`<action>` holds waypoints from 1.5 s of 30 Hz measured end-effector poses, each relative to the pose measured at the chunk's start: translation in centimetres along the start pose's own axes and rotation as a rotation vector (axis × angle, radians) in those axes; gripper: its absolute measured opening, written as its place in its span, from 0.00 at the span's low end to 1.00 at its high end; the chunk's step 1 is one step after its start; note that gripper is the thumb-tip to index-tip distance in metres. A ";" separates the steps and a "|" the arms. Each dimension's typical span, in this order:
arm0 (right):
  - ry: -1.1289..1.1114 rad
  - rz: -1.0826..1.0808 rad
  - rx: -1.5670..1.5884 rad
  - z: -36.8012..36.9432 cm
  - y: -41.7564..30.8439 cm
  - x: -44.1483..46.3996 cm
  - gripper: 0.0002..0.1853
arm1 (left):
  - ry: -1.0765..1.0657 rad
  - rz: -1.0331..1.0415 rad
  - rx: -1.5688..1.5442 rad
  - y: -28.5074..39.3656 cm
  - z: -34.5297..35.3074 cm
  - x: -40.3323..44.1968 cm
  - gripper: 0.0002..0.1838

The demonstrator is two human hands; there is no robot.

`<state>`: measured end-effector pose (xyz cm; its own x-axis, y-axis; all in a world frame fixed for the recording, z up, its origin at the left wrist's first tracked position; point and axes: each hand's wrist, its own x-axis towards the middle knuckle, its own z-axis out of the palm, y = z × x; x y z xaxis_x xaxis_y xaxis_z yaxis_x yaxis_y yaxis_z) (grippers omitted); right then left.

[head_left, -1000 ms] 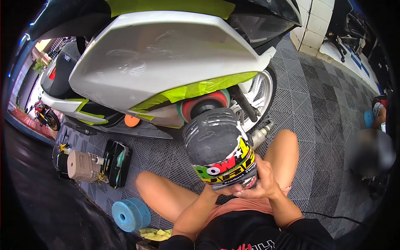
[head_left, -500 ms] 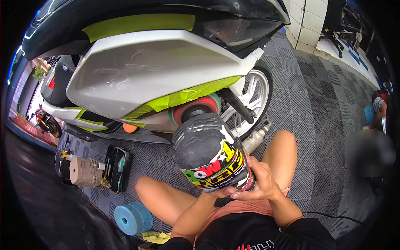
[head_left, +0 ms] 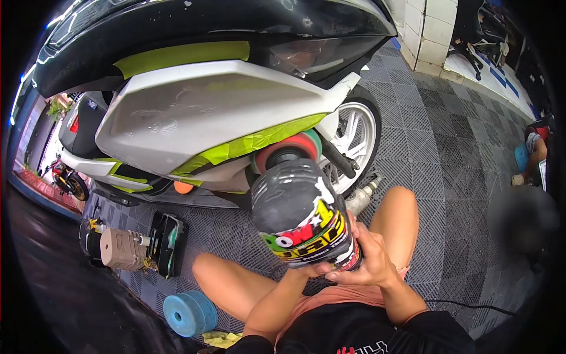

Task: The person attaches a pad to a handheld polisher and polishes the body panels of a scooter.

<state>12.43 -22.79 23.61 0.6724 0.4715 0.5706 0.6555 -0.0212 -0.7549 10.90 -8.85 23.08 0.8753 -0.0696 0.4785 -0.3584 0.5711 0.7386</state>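
Both my hands grip a black polisher (head_left: 289, 206) covered in bright stickers. My right hand (head_left: 370, 256) wraps around its near right end. Under the near end is my left hand (head_left: 312, 271), its fingers partly hidden by the tool. At the far end of the polisher, a round red and green pad (head_left: 305, 145) is at the lower edge of a scooter's white side panel (head_left: 200, 112). Yellow-green masking tape (head_left: 253, 141) runs along that edge, just above the pad. Whether the pad presses on the panel is partly hidden by the polisher.
The scooter's white-rimmed wheel (head_left: 358, 127) stands beyond the polisher. On the left are a beige machine (head_left: 122, 248), a black tray (head_left: 168, 243) and a blue round stool (head_left: 190, 314). A black cable (head_left: 466, 305) crosses the grey tiled floor. Another person's arm (head_left: 534, 162) shows far right.
The polisher and its pad have shifted slightly right along the taped edge. My view has shifted a little, and both hands keep their grip.
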 end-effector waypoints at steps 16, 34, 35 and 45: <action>-0.155 0.004 0.098 2.1 -0.3 1.4 0.40 | 0.192 0.098 0.059 2.0 -1.3 -1.8 0.52; -0.213 -0.025 0.065 3.1 0.9 1.4 0.41 | 0.156 0.112 -0.008 1.3 -2.6 -3.0 0.52; -0.232 0.018 0.079 3.0 0.8 1.5 0.39 | 0.198 0.152 -0.034 1.1 -2.6 -3.1 0.51; -0.153 0.027 0.022 1.6 0.8 0.5 0.45 | 0.051 -0.024 -0.008 -1.0 -3.2 -3.7 0.53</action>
<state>12.74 -21.13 22.80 0.6282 0.5997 0.4957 0.6294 -0.0171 -0.7769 9.05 -6.57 19.10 0.8992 -0.0413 0.4355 -0.3347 0.5762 0.7456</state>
